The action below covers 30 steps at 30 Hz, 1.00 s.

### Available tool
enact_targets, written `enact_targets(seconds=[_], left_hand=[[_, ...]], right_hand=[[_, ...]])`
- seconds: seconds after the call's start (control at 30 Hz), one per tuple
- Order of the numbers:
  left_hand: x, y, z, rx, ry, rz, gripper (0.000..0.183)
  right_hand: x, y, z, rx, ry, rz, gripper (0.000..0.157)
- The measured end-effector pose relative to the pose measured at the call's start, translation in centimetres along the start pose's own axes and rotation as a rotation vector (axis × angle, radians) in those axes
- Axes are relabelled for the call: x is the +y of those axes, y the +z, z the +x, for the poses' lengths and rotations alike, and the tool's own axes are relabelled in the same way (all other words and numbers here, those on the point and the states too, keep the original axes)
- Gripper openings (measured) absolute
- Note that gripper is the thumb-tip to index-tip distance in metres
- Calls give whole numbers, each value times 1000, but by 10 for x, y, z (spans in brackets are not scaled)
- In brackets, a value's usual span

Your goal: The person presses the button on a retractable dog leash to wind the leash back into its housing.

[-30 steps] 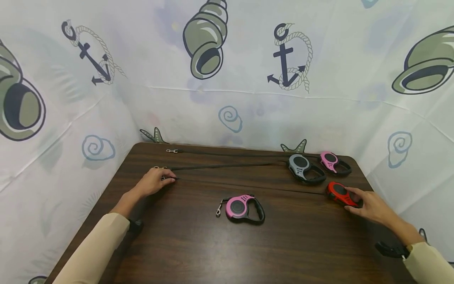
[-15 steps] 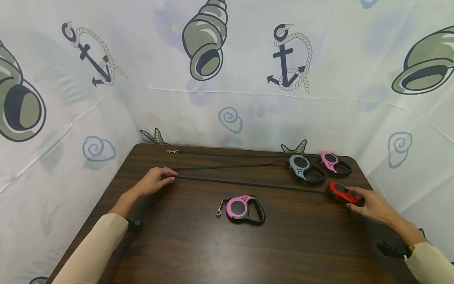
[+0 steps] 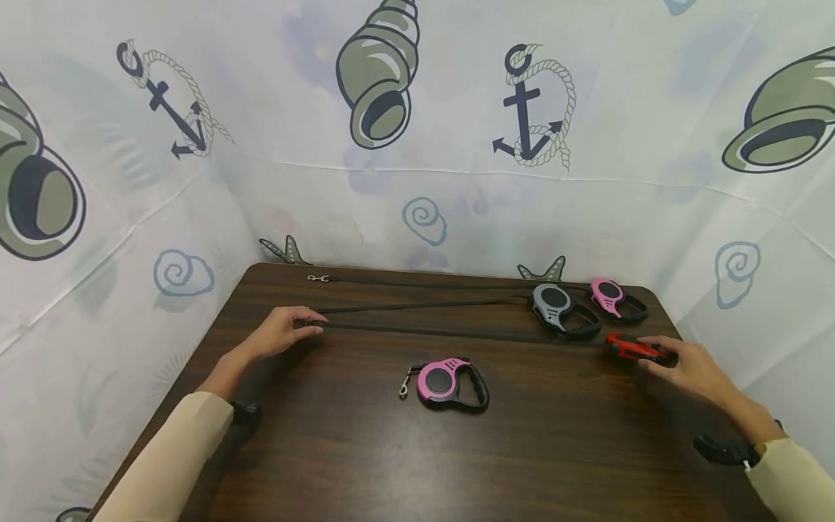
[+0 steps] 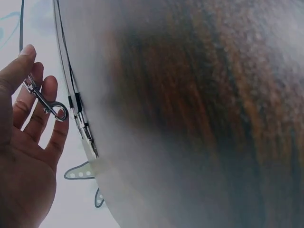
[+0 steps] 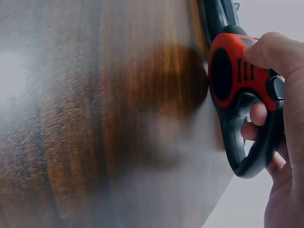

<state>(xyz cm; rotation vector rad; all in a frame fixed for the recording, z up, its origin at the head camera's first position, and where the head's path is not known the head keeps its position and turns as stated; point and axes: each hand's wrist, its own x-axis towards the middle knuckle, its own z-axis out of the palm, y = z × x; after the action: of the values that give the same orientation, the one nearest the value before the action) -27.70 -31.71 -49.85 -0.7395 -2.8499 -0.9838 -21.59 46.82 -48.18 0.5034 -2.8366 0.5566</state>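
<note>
My right hand (image 3: 691,368) grips a red and black retractable dog leash (image 3: 625,348) at the table's right side. In the right wrist view the thumb lies on the red casing (image 5: 222,75) and fingers pass through the handle loop (image 5: 251,166). A black strap (image 3: 457,335) runs straight from it across the table to my left hand (image 3: 280,332). The left thumb and a finger pinch the strap's end, and its silver snap hook (image 4: 42,99) lies across the other fingers in the left wrist view.
Behind the strap lie a grey leash (image 3: 549,303) and a pink leash (image 3: 607,291), their straps drawn out leftward; the pink one's hook (image 3: 318,278) is at the back left. Another pink leash (image 3: 439,380) lies mid-table, its hook (image 3: 404,388) beside it. Printed cloth surrounds the brown table (image 3: 417,464).
The right hand has shifted slightly right and tilted the red leash, so its face shows less in the head view. The strap's right end has risen a little. The left hand stays nearly still.
</note>
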Motion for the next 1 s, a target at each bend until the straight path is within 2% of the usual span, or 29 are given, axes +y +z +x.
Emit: enact_targets(seconds=[0.2,0.37,0.6,0.77,1.0], left_hand=[[2,-4,0,20,0,0,23],[4,-6,1,42,2,8,23],[3,-7,-1,51,10,15,23],[1,-11,-2,59,9,11,23],[-1,-15,-5,81,10,20,22]], right_hand=[[-3,-5,5,42,70,54,39],[-3,-6,11,77,81,63,34],[-8,-9,16,23,160,132,37],[-9,-12,16,-19,220,260,40],[-5,-18,19,-30,213,330,36]])
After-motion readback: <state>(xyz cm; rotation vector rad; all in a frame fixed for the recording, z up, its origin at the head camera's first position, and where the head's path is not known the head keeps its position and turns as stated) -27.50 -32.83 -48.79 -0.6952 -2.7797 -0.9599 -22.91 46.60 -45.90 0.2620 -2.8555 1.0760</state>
